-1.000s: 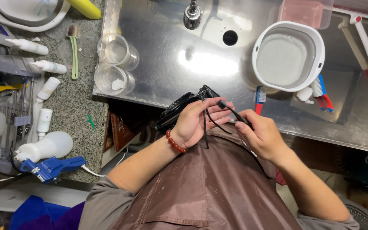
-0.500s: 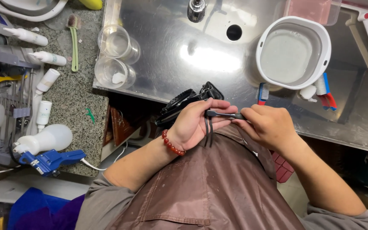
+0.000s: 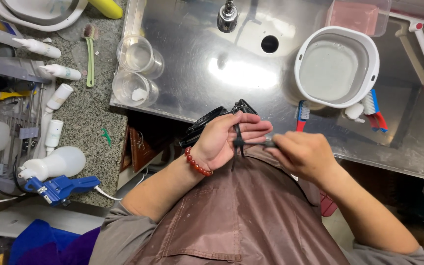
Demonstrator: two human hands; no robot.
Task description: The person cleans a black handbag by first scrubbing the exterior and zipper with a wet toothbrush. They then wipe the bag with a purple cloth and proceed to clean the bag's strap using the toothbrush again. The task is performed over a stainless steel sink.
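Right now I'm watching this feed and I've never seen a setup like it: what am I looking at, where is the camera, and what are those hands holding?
There is no machine here. The one view comes from a camera worn on a person's head, looking straight down at their own two bare hands and a brown apron. The left hand, with a red bead bracelet on the wrist, holds a black shoe at the edge of a steel sink. The right hand pinches a thin black lace that runs across the left hand's fingers. In the sink sit a white basin of water, two clear cups and a blue brush. On the stone counter to the left lie white bottles and a blue tool.
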